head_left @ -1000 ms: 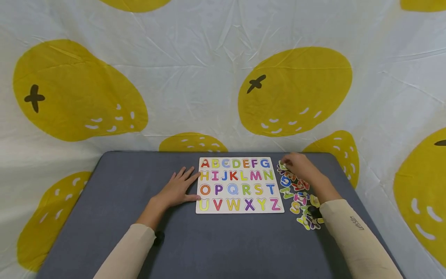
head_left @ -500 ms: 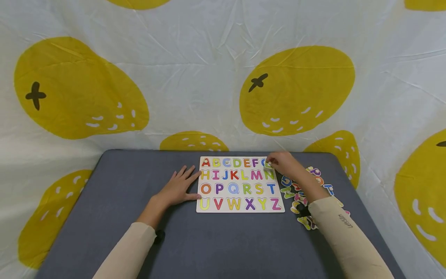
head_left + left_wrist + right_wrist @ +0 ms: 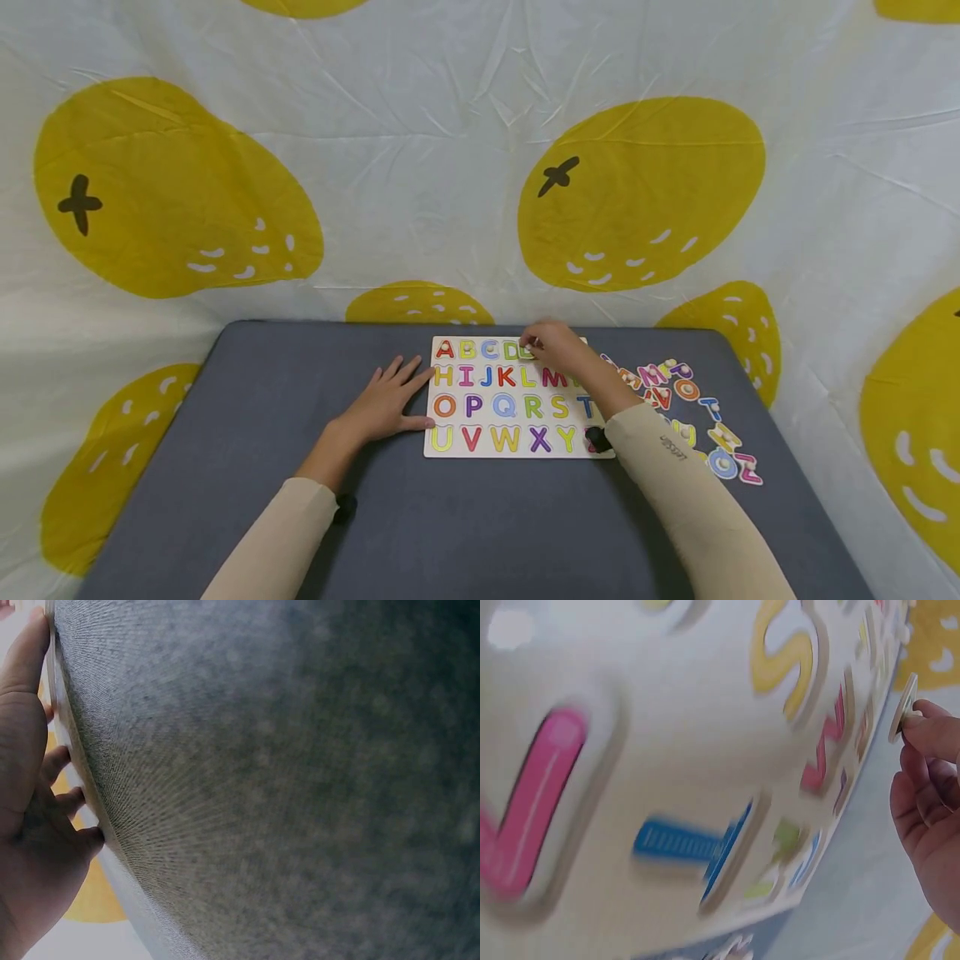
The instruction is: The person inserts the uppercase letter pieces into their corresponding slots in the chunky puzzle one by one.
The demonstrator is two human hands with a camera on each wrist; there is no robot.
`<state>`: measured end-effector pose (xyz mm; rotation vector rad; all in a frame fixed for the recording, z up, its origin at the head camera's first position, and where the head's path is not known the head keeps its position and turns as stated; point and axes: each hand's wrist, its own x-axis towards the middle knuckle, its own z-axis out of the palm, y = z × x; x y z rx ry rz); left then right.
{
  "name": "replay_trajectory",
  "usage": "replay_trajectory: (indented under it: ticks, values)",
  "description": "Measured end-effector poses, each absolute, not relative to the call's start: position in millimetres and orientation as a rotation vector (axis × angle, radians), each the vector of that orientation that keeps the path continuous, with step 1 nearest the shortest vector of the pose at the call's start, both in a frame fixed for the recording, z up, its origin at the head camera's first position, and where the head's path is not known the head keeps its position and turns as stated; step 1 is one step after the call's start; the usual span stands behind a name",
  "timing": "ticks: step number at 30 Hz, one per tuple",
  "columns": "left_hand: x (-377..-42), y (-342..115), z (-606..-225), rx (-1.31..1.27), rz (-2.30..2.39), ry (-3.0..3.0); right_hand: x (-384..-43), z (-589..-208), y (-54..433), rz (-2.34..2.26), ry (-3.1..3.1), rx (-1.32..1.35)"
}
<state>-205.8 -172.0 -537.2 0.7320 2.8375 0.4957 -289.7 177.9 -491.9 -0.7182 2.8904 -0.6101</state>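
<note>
A pale alphabet puzzle board (image 3: 480, 454) lies on the table, with colored letter recesses in rows. Knobbed A (image 3: 444, 349), B (image 3: 467, 349) and C (image 3: 489, 349) pieces sit in the top row. My right hand (image 3: 558, 346) pinches a small green letter piece (image 3: 527, 353) just right of the D recess (image 3: 511, 350); its letter is partly hidden. In the right wrist view the pinched piece (image 3: 904, 709) shows nearly edge-on, above the board. My left hand (image 3: 386, 404) lies with fingers spread at the board's left edge, thumb and index finger touching it.
Several loose knobbed letter pieces lie right of the board, among them an orange O (image 3: 686, 390), a blue T (image 3: 709, 408) and a pink Z (image 3: 748, 468). My right forearm covers part of the pile. Behind the dark grey table (image 3: 465, 533) hangs a fruit-print cloth (image 3: 420, 167).
My right hand has picked the green piece from the loose letters and carried it left over the board's top row to near the D. The left hand stays put.
</note>
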Motion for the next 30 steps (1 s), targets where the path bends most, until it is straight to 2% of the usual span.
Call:
replay_trajectory:
  ticks: [7, 30]
  values:
    - [-205.4, -171.7, -537.3, 0.737, 0.488, 2.841, -297.7, -496.0, 154.0, -0.524, 2.923, -0.832]
    - [-206.3, -172.1, -535.3, 0.716, 0.482, 2.834, -302.0, -507.8, 142.9, -0.488, 2.902, -0.708]
